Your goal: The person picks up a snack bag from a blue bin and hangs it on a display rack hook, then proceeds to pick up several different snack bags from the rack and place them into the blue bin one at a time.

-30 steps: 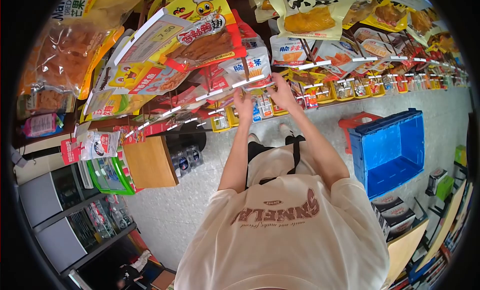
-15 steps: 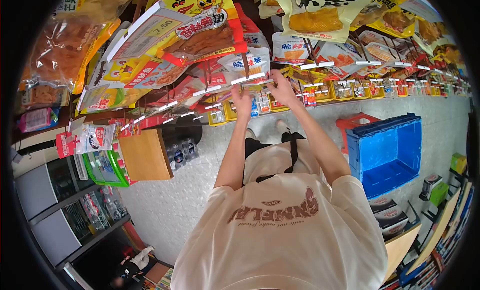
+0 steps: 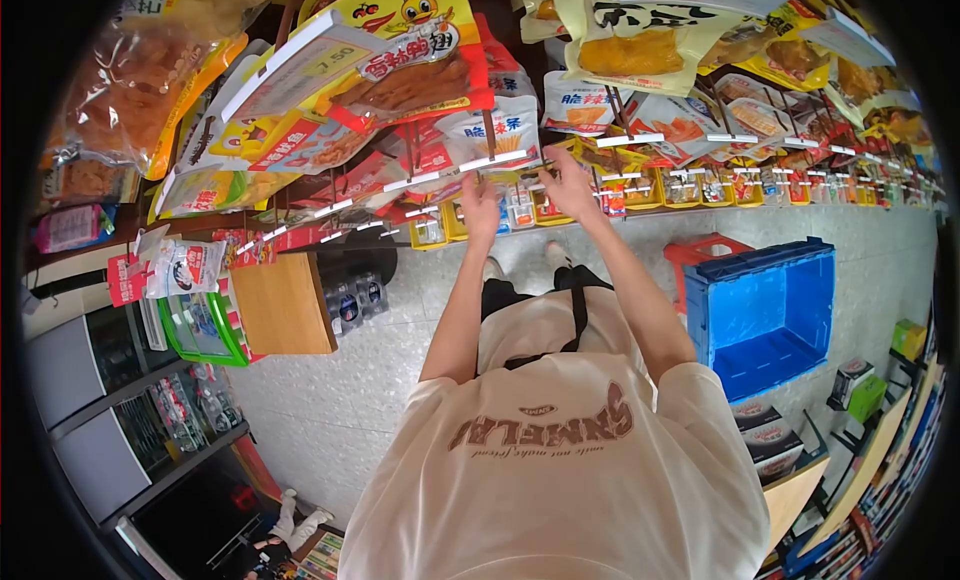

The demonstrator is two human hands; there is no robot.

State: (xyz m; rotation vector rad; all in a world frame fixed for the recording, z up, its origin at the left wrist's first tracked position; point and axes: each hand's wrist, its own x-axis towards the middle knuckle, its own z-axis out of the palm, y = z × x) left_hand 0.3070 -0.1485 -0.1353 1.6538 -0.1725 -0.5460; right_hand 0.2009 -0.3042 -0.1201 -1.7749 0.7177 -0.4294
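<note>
My left hand reaches up to the hanging snack rack, just below a white label strip. Its thumb and a finger stand slightly apart, with nothing visible between them. My right hand is to the right, its fingers bent in near the end of a hook; whatever they pinch, if anything, is too small to make out. Above and between both hands hangs a white-and-blue snack pouch. A similar pouch hangs further right, behind a hook. The fingertips are partly hidden by the rack's front parts.
Large snack bags hang close overhead with price cards. Yellow bins of small packets line the lower shelf. A blue crate rests beside a red stool to the right. A wooden box and bottled drinks are left. Another person is lower left.
Both hands have shifted slightly down, and the right one slightly right, away from the pouch. The whole view has tilted a little. The pouches still hang on the rack.
</note>
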